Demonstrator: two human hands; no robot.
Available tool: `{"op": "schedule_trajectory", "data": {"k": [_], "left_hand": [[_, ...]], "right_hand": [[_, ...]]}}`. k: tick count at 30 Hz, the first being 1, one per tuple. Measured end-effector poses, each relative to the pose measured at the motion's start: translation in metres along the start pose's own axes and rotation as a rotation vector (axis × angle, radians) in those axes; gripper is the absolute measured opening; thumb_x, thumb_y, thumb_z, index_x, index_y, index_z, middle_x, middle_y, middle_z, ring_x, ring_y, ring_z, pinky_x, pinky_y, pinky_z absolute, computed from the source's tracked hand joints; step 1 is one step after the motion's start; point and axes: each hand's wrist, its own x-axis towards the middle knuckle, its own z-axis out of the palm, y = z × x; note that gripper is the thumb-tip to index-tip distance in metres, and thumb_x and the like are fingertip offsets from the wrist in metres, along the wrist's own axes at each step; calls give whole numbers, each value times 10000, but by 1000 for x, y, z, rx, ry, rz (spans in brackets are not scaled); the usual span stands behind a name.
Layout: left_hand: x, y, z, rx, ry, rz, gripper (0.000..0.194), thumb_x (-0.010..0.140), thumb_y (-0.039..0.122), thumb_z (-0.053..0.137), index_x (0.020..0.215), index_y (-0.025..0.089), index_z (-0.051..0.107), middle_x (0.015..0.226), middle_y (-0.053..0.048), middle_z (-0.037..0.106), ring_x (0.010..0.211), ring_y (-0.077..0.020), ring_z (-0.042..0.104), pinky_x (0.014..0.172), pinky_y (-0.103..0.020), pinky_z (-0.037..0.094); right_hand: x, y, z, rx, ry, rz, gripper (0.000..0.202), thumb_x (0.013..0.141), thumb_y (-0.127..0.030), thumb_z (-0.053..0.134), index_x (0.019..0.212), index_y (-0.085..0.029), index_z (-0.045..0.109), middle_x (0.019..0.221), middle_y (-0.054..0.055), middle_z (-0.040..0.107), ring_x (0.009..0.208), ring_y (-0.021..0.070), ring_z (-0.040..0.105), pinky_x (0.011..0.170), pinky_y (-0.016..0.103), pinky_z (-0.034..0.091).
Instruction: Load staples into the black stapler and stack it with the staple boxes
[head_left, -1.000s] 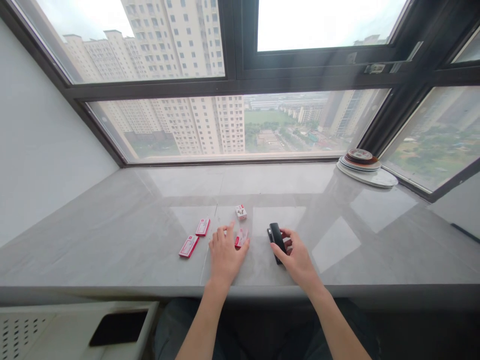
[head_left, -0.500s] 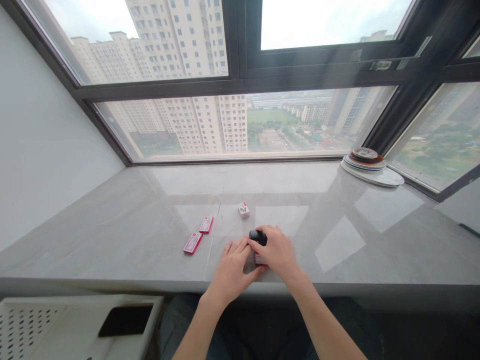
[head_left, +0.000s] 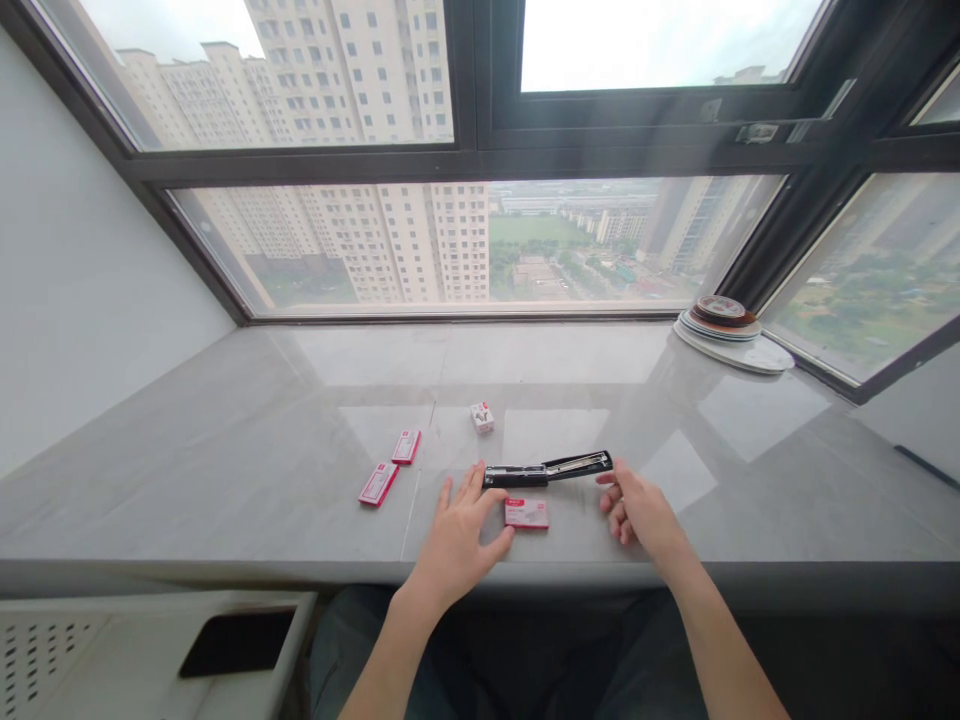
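Observation:
A black stapler [head_left: 546,470] lies on the grey counter, swung wide apart so that its metal inside shows. My left hand [head_left: 463,530] rests with spread fingers at the stapler's left end. Its thumb and fingertips are close to the left edge of a red and white box [head_left: 526,513], which lies flat just below the stapler. At the stapler's right end is my right hand [head_left: 636,508], its index fingertip by the tip and its other fingers loosely curled and apart, with nothing in them.
A small white box [head_left: 482,417] stands behind the stapler. Two flat red and white boxes [head_left: 406,447] [head_left: 379,484] lie to the left. Plates [head_left: 724,330] are stacked at the back right. A white basket [head_left: 296,640] with a dark phone-like object [head_left: 238,643] is at the lower left.
The stapler has been opened out flat to the right. My right hand has moved right from beside my left hand, uncovering the red and white box. The view has shifted slightly.

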Motion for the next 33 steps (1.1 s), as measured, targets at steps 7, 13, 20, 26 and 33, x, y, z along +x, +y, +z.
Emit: {"op": "schedule_trajectory", "data": {"k": [7, 13, 20, 26, 33], "left_hand": [[4, -5, 4, -68, -32, -38, 321, 848, 419, 743, 1145, 334, 655, 1648, -31, 344, 1560, -254, 235, 1262, -573, 147], [1, -15, -8, -126, -63, -25, 202, 900, 396, 668, 1076, 305, 632, 1633, 1, 378, 1538, -200, 298, 1281, -472, 182], [-2, -14, 0, -69, 10, -12, 287, 877, 335, 672, 1157, 302, 616, 1637, -8, 371, 1536, -220, 306, 1283, -482, 188], [0, -15, -3, -83, -6, 2, 292, 889, 329, 668, 1176, 317, 616, 1625, -3, 394, 1545, -206, 281, 1283, -483, 186], [0, -14, -5, -101, 3, -11, 304, 883, 315, 666, 1184, 320, 621, 1611, -8, 418, 1543, -207, 288, 1282, -491, 186]], "right_hand": [[-34, -7, 55, -229, -383, -145, 471, 920, -635, 537, 739, -203, 581, 551, -23, 583, 381, 97, 432, 396, 222, 267], [-30, -10, 43, -465, -223, -211, 413, 935, -582, 544, 768, -212, 618, 531, -16, 585, 475, 146, 481, 480, 260, 306], [-33, -38, 65, -570, -83, -491, 327, 970, -480, 509, 1123, -258, 693, 603, -18, 621, 597, 194, 575, 584, 289, 362], [-16, -44, 106, -378, -276, -360, 366, 957, -479, 515, 1075, -184, 698, 566, -12, 635, 541, 172, 577, 565, 268, 419], [-19, -46, 119, -441, -113, -377, 290, 923, -453, 573, 947, -198, 709, 598, 8, 657, 568, 175, 605, 548, 263, 394]]}}
